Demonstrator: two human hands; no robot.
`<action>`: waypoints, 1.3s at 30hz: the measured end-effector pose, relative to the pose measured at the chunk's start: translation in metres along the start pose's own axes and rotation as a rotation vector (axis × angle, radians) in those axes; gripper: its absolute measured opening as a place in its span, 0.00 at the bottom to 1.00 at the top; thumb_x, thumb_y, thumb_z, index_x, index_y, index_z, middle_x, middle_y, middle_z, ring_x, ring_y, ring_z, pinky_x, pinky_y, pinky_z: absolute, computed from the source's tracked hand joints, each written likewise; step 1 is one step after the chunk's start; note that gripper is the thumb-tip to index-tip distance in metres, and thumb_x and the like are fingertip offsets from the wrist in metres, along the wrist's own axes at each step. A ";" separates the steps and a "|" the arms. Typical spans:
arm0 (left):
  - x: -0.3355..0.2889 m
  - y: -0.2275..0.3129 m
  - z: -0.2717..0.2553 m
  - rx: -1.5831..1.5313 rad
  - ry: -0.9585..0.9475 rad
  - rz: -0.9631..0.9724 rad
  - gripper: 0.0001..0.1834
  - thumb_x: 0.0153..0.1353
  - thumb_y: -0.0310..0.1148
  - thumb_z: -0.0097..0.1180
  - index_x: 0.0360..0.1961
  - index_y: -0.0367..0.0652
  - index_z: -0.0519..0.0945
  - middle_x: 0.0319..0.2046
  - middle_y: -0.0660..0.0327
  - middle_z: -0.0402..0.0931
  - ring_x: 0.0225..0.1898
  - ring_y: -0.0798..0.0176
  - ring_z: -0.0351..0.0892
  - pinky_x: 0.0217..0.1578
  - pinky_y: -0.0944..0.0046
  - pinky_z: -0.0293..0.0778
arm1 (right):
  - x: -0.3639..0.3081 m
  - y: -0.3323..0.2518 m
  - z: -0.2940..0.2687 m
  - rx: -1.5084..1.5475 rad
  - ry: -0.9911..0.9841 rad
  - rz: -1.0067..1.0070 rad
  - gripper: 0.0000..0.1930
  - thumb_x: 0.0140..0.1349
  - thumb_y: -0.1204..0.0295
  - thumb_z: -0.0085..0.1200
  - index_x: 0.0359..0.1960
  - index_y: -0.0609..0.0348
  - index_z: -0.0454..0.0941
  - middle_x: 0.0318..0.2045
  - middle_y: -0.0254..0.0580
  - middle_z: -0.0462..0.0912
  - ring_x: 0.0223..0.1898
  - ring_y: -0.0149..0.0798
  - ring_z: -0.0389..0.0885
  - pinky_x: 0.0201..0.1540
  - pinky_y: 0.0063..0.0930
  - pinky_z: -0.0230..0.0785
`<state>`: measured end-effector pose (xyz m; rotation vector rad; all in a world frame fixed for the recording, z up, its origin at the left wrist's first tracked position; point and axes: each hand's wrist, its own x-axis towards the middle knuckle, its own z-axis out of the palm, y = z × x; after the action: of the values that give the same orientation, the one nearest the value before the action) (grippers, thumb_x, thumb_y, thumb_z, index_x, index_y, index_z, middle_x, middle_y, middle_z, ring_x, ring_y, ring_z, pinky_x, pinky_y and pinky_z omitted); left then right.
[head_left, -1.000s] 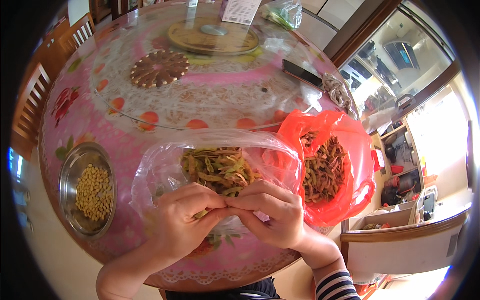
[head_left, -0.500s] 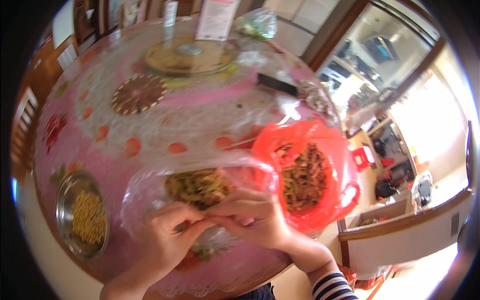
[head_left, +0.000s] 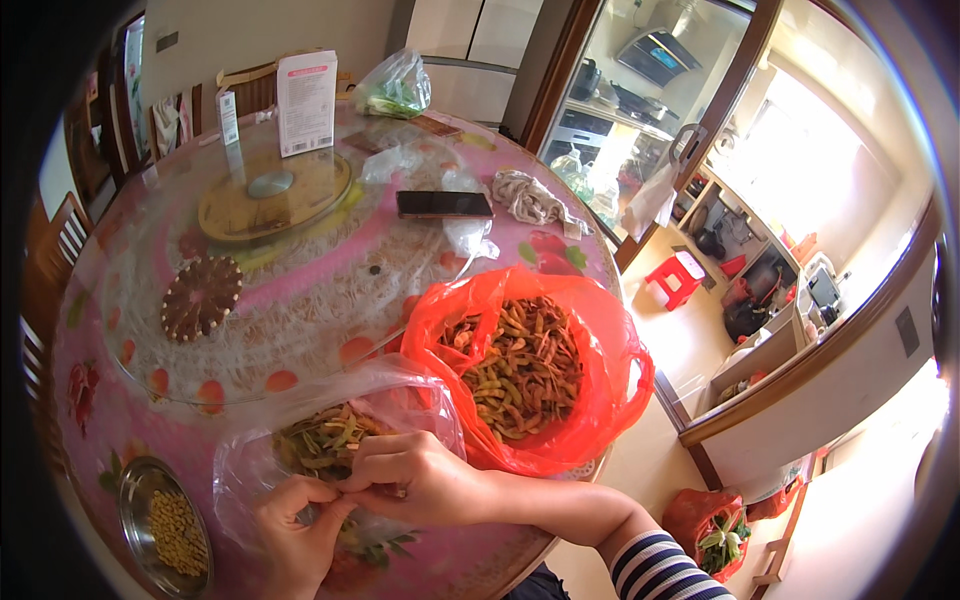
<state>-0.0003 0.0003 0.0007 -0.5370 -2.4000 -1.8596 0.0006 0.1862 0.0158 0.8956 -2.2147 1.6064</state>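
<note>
My left hand [head_left: 302, 530] and my right hand [head_left: 415, 480] meet fingertip to fingertip, both closed in a pinch. Whatever lies between the fingertips is too small or hidden to make out. Just beyond and under them, a clear plastic bag [head_left: 245, 450] lies spread open with green-brown bean pods [head_left: 325, 440] in it. To the right stands an open red plastic bag [head_left: 620, 350] full of brownish dried bean pods [head_left: 520, 370]. At the left, near the table's edge, a steel bowl [head_left: 130, 500] holds yellow shelled beans [head_left: 175, 530].
A glass turntable [head_left: 300, 320] covers much of the round table. On it or beyond are a round brown trivet [head_left: 202, 298], a black phone [head_left: 444, 204], a crumpled cloth [head_left: 530, 197], a white box [head_left: 307, 105] and a bag of greens [head_left: 395, 85]. A red stool [head_left: 677, 278] stands on the floor.
The view has swung to the right, so the table and its things sit further left and more of the floor shows. Both hands stay pinched together over the clear bag.
</note>
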 end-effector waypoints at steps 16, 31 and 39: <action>0.003 0.001 -0.003 -0.321 -0.081 -0.334 0.04 0.53 0.19 0.62 0.29 0.30 0.79 0.25 0.57 0.80 0.27 0.71 0.79 0.23 0.75 0.72 | -0.005 0.000 0.015 -0.161 0.135 -0.018 0.07 0.48 0.79 0.60 0.30 0.61 0.75 0.23 0.42 0.75 0.25 0.46 0.77 0.35 0.38 0.70; 0.006 -0.005 -0.006 -0.634 -0.140 -0.394 0.05 0.58 0.23 0.57 0.34 0.32 0.77 0.27 0.56 0.79 0.25 0.66 0.80 0.26 0.68 0.79 | -0.004 0.005 0.017 -0.209 0.177 -0.101 0.09 0.48 0.80 0.60 0.32 0.60 0.75 0.23 0.39 0.74 0.22 0.43 0.76 0.32 0.37 0.70; 0.006 -0.006 -0.001 -0.740 -0.116 -0.428 0.05 0.59 0.21 0.54 0.36 0.31 0.77 0.31 0.53 0.80 0.31 0.63 0.82 0.33 0.64 0.82 | -0.006 0.002 0.019 -0.210 0.163 0.033 0.09 0.47 0.78 0.60 0.28 0.60 0.72 0.22 0.42 0.71 0.26 0.49 0.75 0.49 0.47 0.71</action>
<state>-0.0082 -0.0009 -0.0033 -0.1485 -1.9183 -2.9880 0.0065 0.1710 0.0049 0.6501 -2.2406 1.3748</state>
